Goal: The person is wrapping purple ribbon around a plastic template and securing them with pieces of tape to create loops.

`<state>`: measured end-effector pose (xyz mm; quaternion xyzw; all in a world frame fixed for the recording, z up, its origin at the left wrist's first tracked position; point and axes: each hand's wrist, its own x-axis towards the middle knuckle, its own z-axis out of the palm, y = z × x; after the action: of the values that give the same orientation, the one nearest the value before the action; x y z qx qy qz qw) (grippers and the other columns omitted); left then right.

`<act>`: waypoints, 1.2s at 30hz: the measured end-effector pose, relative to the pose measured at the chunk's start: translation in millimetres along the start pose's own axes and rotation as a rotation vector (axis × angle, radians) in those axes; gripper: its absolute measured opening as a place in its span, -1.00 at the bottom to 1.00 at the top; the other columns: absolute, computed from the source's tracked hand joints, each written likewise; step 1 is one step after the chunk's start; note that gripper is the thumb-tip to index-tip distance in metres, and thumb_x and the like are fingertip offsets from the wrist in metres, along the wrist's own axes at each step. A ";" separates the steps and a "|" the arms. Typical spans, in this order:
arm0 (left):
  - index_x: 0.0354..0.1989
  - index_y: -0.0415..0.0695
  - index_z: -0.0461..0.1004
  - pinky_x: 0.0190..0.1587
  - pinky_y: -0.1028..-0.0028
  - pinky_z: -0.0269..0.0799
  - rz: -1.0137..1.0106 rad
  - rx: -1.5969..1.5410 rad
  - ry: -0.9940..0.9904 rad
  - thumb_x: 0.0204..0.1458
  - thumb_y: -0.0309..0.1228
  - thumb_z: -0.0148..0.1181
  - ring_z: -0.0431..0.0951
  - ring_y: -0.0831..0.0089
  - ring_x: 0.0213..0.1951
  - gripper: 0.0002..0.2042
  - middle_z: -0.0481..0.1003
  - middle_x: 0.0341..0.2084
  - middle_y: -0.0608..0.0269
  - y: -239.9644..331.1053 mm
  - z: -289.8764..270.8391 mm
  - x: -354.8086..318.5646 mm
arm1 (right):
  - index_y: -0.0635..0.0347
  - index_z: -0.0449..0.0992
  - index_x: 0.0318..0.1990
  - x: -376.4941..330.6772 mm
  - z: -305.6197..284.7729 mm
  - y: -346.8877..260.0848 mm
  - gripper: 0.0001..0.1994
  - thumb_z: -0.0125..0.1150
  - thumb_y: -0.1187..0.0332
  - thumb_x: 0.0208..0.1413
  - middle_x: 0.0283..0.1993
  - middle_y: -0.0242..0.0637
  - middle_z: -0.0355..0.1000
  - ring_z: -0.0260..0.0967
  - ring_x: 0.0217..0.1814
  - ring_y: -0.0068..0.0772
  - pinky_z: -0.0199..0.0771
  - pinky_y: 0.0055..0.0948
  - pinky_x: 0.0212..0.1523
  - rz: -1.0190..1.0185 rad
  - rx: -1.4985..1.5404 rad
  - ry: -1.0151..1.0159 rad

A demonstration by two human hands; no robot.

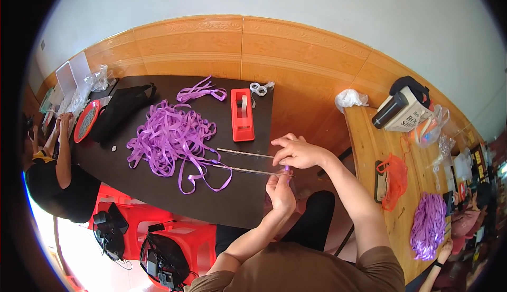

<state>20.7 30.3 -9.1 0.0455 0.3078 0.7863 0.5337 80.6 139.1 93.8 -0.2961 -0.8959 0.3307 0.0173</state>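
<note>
A big loose heap of purple ribbon (171,138) lies on the dark table (237,197), with loops trailing toward me. Two thin metal rods (245,153) stick out side by side past the table's right edge toward my hands. My left hand (281,192) is closed in a pinch at the end of the nearer rod, on a small bit of purple ribbon (287,169). Just beyond it, my right hand (300,152) curves over the end of the farther rod, thumb and fingertips close to the same ribbon. What its fingertips grip is partly hidden.
A red tape dispenser (243,117), tape rolls (258,89), ribbon strips (202,91) and a black bag (121,109) lie on the table. Left, a co-worker (58,181) sits by a red tray (87,121). The wooden table (388,128) at right holds a purple bundle (429,226).
</note>
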 end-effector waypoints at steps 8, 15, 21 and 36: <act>-0.51 -0.23 0.42 -0.26 0.62 0.28 0.003 0.024 -0.033 0.02 -0.59 0.07 0.41 0.58 -0.40 -0.92 0.49 -0.48 0.26 -1.0 -0.8 -1.4 | -0.07 0.62 -0.31 24.0 -4.7 -38.6 -0.81 0.19 0.32 -0.15 -0.10 -0.39 0.32 0.07 0.11 -0.28 0.05 -0.09 -0.01 0.128 -0.684 -0.326; -0.50 -0.22 0.41 -0.24 0.63 0.26 -0.007 0.016 -0.028 0.04 -0.56 0.09 0.39 0.62 -0.40 -0.91 0.48 -0.48 0.29 3.3 3.3 -2.5 | -0.05 0.59 -0.35 27.5 -3.2 -42.8 -0.83 0.20 0.36 -0.18 -0.14 -0.41 0.31 0.06 0.10 -0.28 0.07 -0.02 -0.08 0.191 -0.644 -0.390; -0.50 -0.22 0.41 -0.23 0.61 0.27 -0.022 0.017 -0.054 0.04 -0.56 0.09 0.41 0.60 -0.40 -0.91 0.48 -0.48 0.27 1.1 0.2 -1.5 | 0.05 0.46 -0.50 28.5 -3.0 -25.9 -0.94 0.13 0.33 -0.10 -0.14 -0.33 0.24 -0.01 0.12 -0.24 0.03 0.00 -0.07 0.166 -0.442 -0.426; -0.43 -0.25 0.44 -0.30 0.54 0.34 -0.097 -0.017 -0.048 0.00 -0.57 0.10 0.47 0.42 -0.40 -0.98 0.50 -0.43 0.17 3.8 0.4 -1.0 | 0.03 0.50 -0.45 -3.4 -1.0 18.7 -0.90 0.11 0.30 0.01 0.31 -0.19 0.03 -0.16 0.33 -0.10 -0.10 0.12 0.16 -0.068 -0.039 -0.138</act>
<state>18.2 28.7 -6.5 0.0445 0.2900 0.7607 0.5790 93.3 149.2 83.9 -0.2424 -0.9107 0.3321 -0.0391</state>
